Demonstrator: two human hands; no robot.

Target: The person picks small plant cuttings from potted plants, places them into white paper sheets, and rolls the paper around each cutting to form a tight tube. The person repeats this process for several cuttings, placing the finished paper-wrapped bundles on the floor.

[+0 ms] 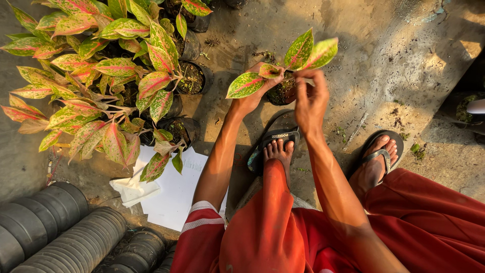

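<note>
The person sits low over a bare concrete floor (384,55), both arms extended forward between the knees, feet in dark sandals (275,139). The small potted plant (283,76) lies straight ahead of both hands, at arm's reach and just beyond the left foot; its stems rise toward the camera, so the long axis runs roughly vertical from pot to leaf tips. The left hand (252,93) is the nearer support: it comes in from the left side of the black pot (279,93) and appears clamped against its wall and the stem base, partly hidden by a leaf. The right hand (309,98) is above and just right of the pot, fingers pinched together on a stem or leaf stalk at the plant's crown; exactly what they pinch cannot be resolved. The plant carries four visible leaves, broad and pointed, yellow-green speckled with darker green, with pink midribs and margins. To the left, well apart from the hands, stands a dense group of like plants in black pots (101,76). Near the left knee lie white paper sheets (174,194), and beside them nested stacks of empty black pots (60,227) laid on their sides.
</note>
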